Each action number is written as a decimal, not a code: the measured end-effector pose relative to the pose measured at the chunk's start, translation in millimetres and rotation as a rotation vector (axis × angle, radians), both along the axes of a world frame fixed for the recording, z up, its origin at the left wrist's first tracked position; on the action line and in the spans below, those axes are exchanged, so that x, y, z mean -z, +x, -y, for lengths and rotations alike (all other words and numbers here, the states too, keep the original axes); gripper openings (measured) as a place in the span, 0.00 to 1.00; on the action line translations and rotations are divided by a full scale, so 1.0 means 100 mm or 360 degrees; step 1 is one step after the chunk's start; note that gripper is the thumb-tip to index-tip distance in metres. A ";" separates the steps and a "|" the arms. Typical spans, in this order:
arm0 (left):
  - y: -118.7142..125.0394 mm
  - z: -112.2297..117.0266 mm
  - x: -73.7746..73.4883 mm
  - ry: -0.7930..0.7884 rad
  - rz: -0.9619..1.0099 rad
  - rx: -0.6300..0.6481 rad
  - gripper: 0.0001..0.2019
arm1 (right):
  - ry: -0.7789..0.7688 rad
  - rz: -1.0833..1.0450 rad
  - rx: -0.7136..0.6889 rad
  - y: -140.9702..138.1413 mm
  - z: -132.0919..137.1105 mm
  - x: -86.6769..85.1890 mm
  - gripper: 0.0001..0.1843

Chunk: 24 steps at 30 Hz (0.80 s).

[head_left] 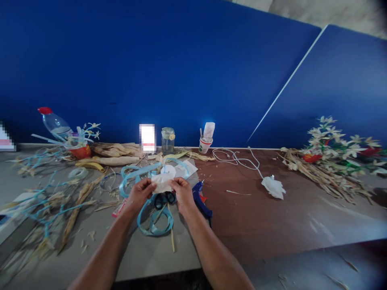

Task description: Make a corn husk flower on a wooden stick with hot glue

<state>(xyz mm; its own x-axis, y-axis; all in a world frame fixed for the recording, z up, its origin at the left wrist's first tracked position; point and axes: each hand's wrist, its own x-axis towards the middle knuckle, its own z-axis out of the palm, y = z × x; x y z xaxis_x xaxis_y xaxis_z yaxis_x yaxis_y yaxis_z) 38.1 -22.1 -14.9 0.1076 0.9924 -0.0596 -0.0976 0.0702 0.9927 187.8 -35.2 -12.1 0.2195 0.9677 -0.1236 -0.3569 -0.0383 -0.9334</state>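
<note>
Both hands hold a pale, cream-coloured piece of husk [162,183] between them, just above the table. My left hand [139,195] pinches its left edge and my right hand [182,192] pinches its right edge. Directly under the hands lie black-handled scissors [165,199] and loops of light blue ribbon [155,225]. A blue glue gun [201,199] lies just right of my right wrist.
A glass jar [167,140], a paper cup with tools [205,143] and a tilted plastic bottle [54,123] stand along the blue wall. Dried husks [113,153] and blue-wrapped stems [45,201] litter the left. A white cable [232,158], white flower [273,187] and flower bunch [335,155] lie right.
</note>
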 end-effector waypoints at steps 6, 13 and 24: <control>0.00 0.01 -0.06 -0.0045 0.0050 -0.0114 0.15 | 0.0079 0.0023 0.0036 0.03 0.00 -0.02 0.09; -0.10 -0.05 -0.13 -0.0005 0.0404 -0.0533 0.16 | 0.0128 0.0082 0.0247 0.14 -0.04 -0.02 0.15; -0.09 -0.08 -0.05 0.0049 0.0494 -0.0427 0.14 | 0.0264 0.2318 -0.0398 0.06 0.22 -0.02 0.09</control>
